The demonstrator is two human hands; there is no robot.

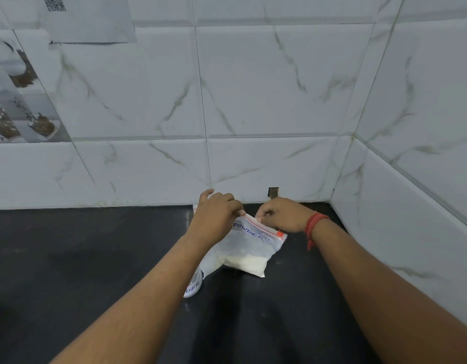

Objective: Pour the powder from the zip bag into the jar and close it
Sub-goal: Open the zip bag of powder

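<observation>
A: Where does the job stand?

B: Early. Both hands pinch the top edge of the zip bag (247,248), held just above the black counter (69,258) near the tiled corner. The left hand (216,219) clamps the strip at its left end; the right hand (282,215) grips it just beside, fingertips closed on the red seal.

A: Is the seal open?

B: Hard to say; it looks mostly shut, perhaps just parting between the hands. The white powder (247,262) sits heaped in the bag's bottom corner, so nothing has been poured.

A: And the jar?

B: The jar (193,285) stands on the counter under the left forearm, mostly hidden. I cannot tell whether its lid is on. Opening, pouring and closing remain.
</observation>
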